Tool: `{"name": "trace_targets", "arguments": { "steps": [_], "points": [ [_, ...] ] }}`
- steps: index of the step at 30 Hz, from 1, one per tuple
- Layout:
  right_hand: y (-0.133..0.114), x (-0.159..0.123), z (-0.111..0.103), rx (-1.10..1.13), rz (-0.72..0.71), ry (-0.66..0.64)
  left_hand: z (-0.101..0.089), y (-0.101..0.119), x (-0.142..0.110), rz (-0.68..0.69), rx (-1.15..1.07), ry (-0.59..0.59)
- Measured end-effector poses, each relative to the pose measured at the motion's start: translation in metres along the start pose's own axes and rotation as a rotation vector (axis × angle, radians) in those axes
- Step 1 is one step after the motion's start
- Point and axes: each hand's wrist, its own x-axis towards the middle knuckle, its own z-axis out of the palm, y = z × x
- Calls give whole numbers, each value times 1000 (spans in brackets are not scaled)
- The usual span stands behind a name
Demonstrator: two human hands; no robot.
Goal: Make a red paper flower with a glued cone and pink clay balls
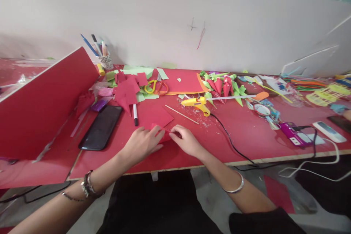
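Between my hands is a piece of red paper (166,138), close to the front edge of the table. My left hand (145,141) is closed around its left side, with the thumb beneath and the fingers over the top. My right hand (184,139) pinches the paper's right edge between thumb and fingertips. Its exact shape is partly covered by my fingers and hard to tell from the red tabletop. Just beyond lie a flat red sheet (157,116), a thin wooden stick (182,114) and a white marker with a black cap (135,114).
A yellow glue gun (196,104) lies ahead to the right, its black cord trailing over the table edge. Left are a black phone (101,128) and an upright red board (52,106). Folded red and green paper pieces (223,86), scissors (161,87) and a pen cup (105,60) sit along the back.
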Motion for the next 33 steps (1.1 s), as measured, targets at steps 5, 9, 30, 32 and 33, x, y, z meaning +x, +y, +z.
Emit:
{"name": "trace_targets", "arguments": {
  "steps": [5,9,30,32,33],
  "points": [
    [-17,4,-12,114,-10,49,-19,-2,3,89,45,145],
    [-33,3,-28,-140,-276,119,-29,-11,5,11,-90,193],
    [-44,-2,-65,-38,-188,112,-9,-44,-18,-10,24,409],
    [-40,-4,-72,16,-129,180,-4,-56,-27,-90,1,359],
    [-37,-5,-75,65,-92,226,-2,-62,-31,-159,-26,332]
  ]
}}
